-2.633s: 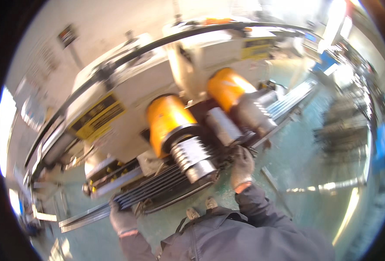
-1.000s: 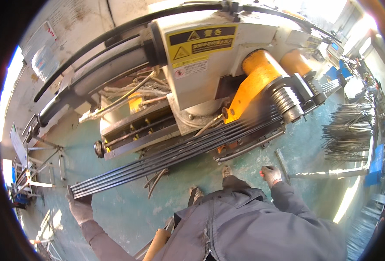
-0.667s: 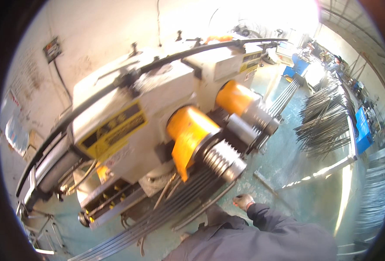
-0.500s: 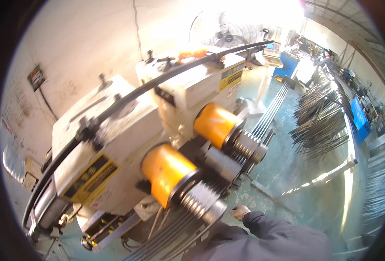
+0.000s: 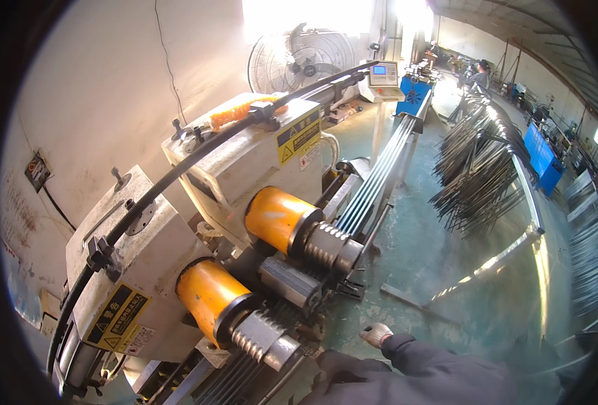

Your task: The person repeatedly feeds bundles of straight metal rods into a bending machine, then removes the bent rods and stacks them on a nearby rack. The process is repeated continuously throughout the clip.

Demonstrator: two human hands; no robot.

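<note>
My right hand (image 5: 377, 334), in a pale work glove, hangs over the floor beside the machine. Its fingers are curled in, and nothing shows in them. A dark grey sleeve, apparently my left one (image 5: 349, 368), reaches toward the near roller end. The hand there is too hidden to make out. Just beyond that sleeve sits the near grooved metal roller (image 5: 262, 337) on its orange drum (image 5: 214, 297). The far grooved roller (image 5: 332, 244) and its orange drum (image 5: 282, 217) stand behind. Several thin steel rods (image 5: 380, 179) run through the machine, with more rods (image 5: 228, 383) below the near roller.
White machine housings (image 5: 116, 236) stand at left, crossed by a black ribbed hose (image 5: 177, 177). A fan (image 5: 302, 64), control panel (image 5: 382, 74) and blue machine (image 5: 413, 94) are farther off. Bundled rods (image 5: 478, 169) hang on a rack (image 5: 525, 189) at right. A person (image 5: 480, 75) is far back.
The view has shifted: the machine now sits farther left and lower in the picture, and the blur has lessened. My right hand stays at nearly the same spot, curled as before.
</note>
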